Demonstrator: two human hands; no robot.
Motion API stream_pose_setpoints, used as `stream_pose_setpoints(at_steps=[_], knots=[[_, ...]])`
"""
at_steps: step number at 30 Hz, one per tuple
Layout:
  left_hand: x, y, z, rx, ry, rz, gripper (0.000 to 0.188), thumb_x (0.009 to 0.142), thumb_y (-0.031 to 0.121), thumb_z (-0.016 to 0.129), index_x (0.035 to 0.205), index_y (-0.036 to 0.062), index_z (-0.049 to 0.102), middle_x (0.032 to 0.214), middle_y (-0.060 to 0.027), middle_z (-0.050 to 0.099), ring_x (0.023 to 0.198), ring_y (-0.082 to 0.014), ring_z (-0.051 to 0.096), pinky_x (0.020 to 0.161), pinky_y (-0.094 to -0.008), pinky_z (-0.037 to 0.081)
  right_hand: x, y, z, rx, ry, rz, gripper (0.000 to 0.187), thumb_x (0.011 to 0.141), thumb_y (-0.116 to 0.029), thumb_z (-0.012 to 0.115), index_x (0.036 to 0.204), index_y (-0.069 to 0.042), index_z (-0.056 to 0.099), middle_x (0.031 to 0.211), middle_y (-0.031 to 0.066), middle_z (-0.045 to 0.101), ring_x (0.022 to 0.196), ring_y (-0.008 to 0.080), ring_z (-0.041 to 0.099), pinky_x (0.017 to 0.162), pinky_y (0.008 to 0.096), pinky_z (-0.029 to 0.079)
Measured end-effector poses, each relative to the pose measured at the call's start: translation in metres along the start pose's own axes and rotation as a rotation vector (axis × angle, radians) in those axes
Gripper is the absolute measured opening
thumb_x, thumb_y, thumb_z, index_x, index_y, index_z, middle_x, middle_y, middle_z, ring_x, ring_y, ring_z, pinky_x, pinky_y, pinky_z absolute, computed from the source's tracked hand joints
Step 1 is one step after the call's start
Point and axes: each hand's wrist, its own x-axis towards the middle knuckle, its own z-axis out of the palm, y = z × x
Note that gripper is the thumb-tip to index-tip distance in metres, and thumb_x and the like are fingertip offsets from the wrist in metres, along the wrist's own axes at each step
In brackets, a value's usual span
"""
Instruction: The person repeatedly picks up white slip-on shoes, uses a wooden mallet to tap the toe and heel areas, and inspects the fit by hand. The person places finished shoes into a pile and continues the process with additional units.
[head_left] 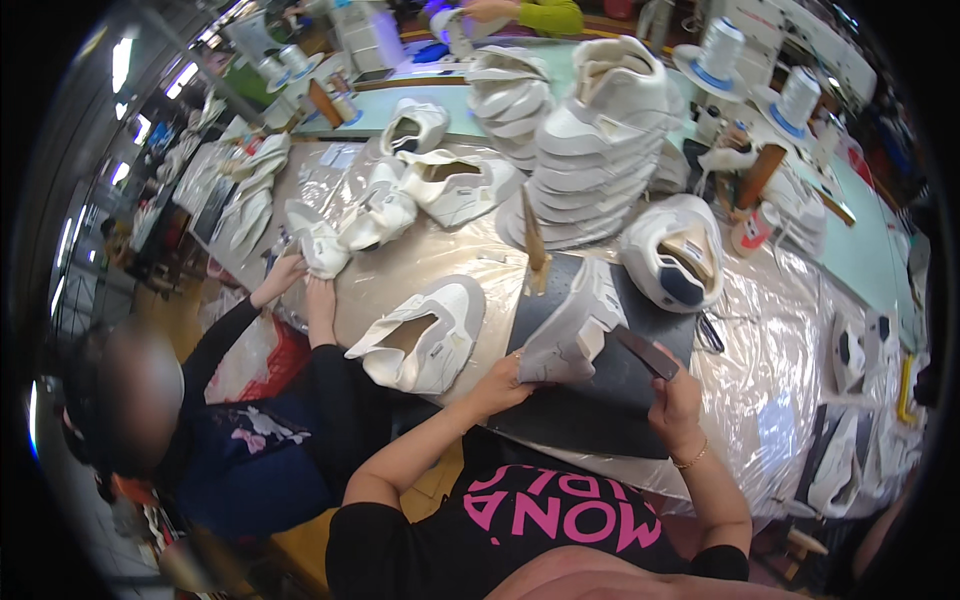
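My left hand (500,388) is closed on the lower left end of a grey and white shoe upper (568,335), which is held tilted over a black mat (600,412). In my right hand (678,402) is a dark flat tool (645,352), gripped at its near end. Its far end points up and left, beside the upper's right edge; I cannot tell whether they touch. To the left of my left hand lies a white and grey shoe upper (462,318). A white upper with a dark blue patch (672,240) sits beyond my right hand.
A tall stack of uppers (590,185) stands at the back, with a shorter stack (510,100) beside it. A pointed brown piece (536,245) rises before the tall stack. At left, a co-worker's hands (300,275) hold a white upper. Thread cones (720,50) stand back right.
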Motion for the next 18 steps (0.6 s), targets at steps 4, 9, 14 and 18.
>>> stream_pose_setpoints(at_steps=[4, 9, 14, 18], knots=[[0.003, -0.003, 0.005, 0.05, 0.012, 0.114, 0.03, 0.084, 0.012, 0.072, 0.113, 0.0114, 0.068, 0.117, -0.0147, 0.062, 0.111, -0.0338, 0.056, 0.096, -0.0392, 0.044, -0.004, 0.01, 0.005, -0.302, -0.477, 0.078, 0.039, 0.094, -0.014, 0.056, 0.133, -0.016, 0.056, 0.076, 0.0118, 0.058, 0.063, 0.0318, 0.06, 0.057, 0.0426, 0.048], [0.006, 0.017, 0.024, 0.369, 0.22, 0.257, 0.038, 0.089, 0.02, 0.066, 0.119, -0.0014, 0.06, 0.113, -0.016, 0.063, 0.109, -0.0325, 0.056, 0.098, -0.0453, 0.038, -0.014, 0.016, -0.011, -0.018, -0.145, 0.125, 0.041, 0.089, -0.023, 0.068, 0.126, -0.007, 0.058, 0.072, 0.0093, 0.056, 0.057, 0.0227, 0.058, 0.054, 0.0373, 0.047], [0.025, 0.051, 0.077, 0.731, 0.313, 0.314, 0.033, 0.088, 0.025, 0.063, 0.111, 0.0008, 0.063, 0.112, -0.0159, 0.064, 0.109, -0.0306, 0.058, 0.092, -0.0465, 0.039, -0.025, -0.017, -0.017, 0.428, 0.059, 0.565, 0.074, 0.066, -0.035, 0.091, 0.121, -0.001, 0.053, 0.09, 0.0039, 0.054, 0.061, 0.0099, 0.048, 0.052, 0.0226, 0.04], [0.049, 0.064, 0.103, 0.684, -0.082, 0.166, 0.042, 0.088, 0.029, 0.063, 0.118, 0.0006, 0.059, 0.122, -0.0214, 0.058, 0.114, -0.0395, 0.054, 0.099, -0.056, 0.037, -0.006, -0.036, 0.004, 0.17, 0.106, 0.475, 0.079, 0.062, -0.032, 0.094, 0.12, 0.002, 0.052, 0.098, 0.0074, 0.057, 0.063, 0.0124, 0.052, 0.055, 0.0226, 0.044]])
